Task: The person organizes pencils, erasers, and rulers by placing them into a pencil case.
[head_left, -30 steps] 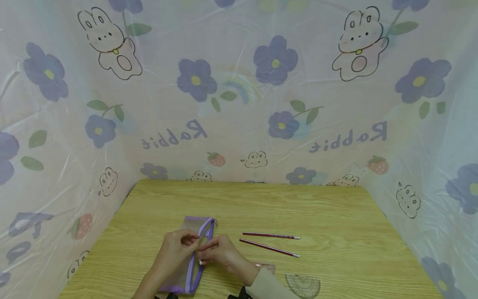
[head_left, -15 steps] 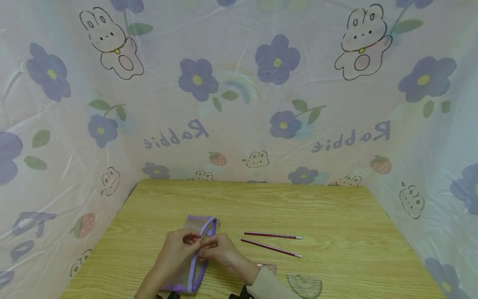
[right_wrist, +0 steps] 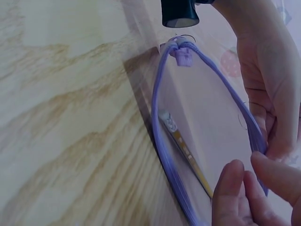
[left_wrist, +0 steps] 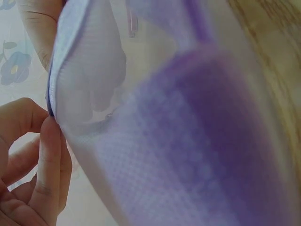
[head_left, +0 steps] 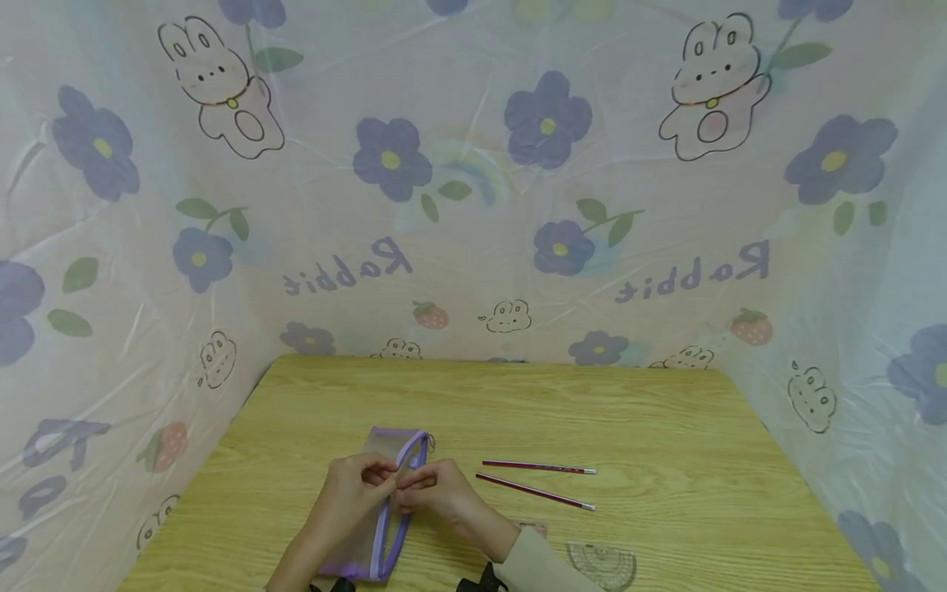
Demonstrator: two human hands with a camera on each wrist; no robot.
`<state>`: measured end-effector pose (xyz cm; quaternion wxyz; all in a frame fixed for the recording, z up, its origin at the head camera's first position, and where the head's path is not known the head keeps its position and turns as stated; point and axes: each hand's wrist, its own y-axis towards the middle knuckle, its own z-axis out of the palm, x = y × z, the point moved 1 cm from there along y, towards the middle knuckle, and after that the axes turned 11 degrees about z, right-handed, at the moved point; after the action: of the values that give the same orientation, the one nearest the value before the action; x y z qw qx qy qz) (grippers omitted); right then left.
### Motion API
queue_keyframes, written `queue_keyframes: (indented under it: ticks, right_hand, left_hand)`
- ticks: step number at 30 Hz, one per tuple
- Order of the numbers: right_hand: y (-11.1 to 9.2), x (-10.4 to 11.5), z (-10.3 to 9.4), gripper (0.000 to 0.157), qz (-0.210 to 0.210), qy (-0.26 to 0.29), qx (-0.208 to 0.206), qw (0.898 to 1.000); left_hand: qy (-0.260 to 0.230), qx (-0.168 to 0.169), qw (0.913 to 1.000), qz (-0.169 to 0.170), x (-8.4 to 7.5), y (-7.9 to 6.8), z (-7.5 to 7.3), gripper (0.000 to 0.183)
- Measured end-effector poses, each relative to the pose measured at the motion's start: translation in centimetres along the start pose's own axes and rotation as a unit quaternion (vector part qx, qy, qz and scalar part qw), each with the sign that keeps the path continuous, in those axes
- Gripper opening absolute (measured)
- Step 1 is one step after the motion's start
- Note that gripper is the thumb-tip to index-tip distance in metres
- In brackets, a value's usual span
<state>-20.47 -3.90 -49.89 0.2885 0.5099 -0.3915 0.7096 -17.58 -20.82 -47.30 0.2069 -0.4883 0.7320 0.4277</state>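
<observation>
A translucent mesh pencil case [head_left: 355, 547] with purple trim lies on the table, its zipped mouth gaping. My left hand [head_left: 358, 485] pinches the zipper edge, seen close in the left wrist view with thumb and finger meeting on the purple band [left_wrist: 52, 106]. The right hand [head_left: 436, 493] comes from the other side, thumb and fingertips at the same edge, right beside the left fingers. In the right wrist view the right thumb [right_wrist: 273, 172] overlaps that zipper edge. Inside the mouth lies a slim yellowish stick [right_wrist: 188, 155] with a whitish end.
Two dark red pencils [head_left: 536, 467] with white ends lie to the right of the case. A clear protractor [head_left: 601, 563] sits at the front right. A small pinkish ruler-like piece [head_left: 534, 528] is partly hidden by the right arm. Patterned curtains [head_left: 473, 205] enclose the wooden table [head_left: 629, 419].
A small white end by the right fingers one second ago no longer shows in the head view. The right fingers have shifted slightly up the zipper edge; the left hand stays nearly still.
</observation>
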Motion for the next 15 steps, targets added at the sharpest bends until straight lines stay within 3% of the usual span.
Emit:
queue_keyframes:
  ticks: [15]
  right_hand:
    - [-0.42,0.17,-0.96,0.018,0.0,0.003,-0.019,1.0]
  left_hand:
    - [0.003,-0.009,0.9999,0.012,0.19,-0.04,0.19,0.013]
